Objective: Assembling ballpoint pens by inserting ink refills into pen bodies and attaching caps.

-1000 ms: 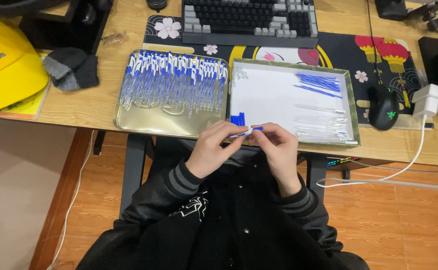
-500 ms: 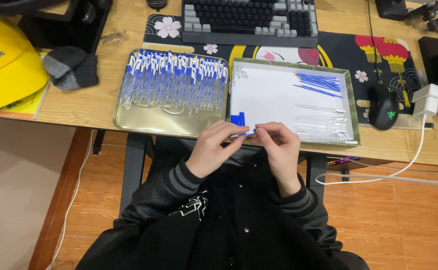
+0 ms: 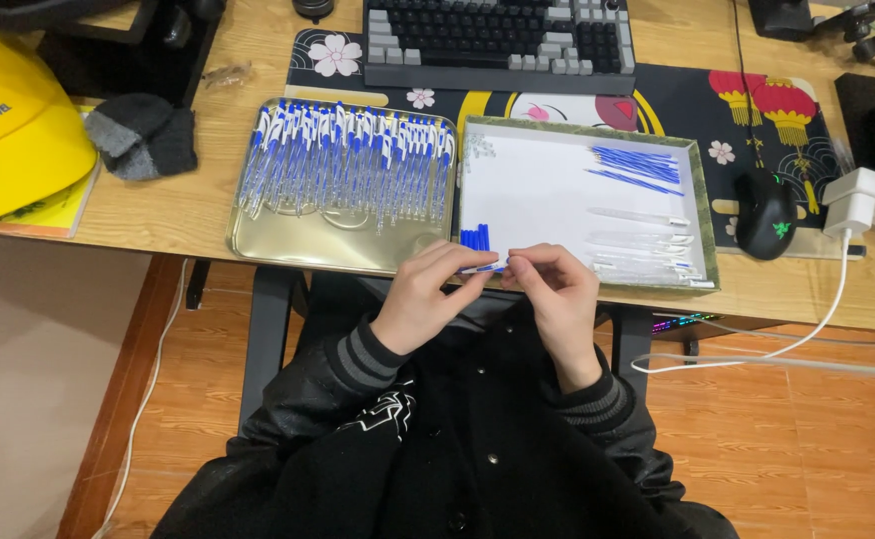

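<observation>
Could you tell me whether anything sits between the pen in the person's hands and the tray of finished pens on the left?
Nothing visible does: the left hand and right hand hold the pen right at the pen tray's near corner.

We see two trays side by side at the middle of the frame on the desk (image 3: 188, 215): the left tray (image 3: 288, 240) holds a row of pens (image 3: 347, 160), the right tray (image 3: 702, 230) holds refills (image 3: 637, 165) in its upper right and pen barrels (image 3: 647, 245) below them. Behind the trays lies a keyboard (image 3: 497, 40). A mouse (image 3: 765, 215) sits right of the right tray, a cap (image 3: 13, 130) at far left. Our left hand (image 3: 427, 294) and right hand (image 3: 557, 294) meet at the right tray's lower edge, below centre frame.
</observation>
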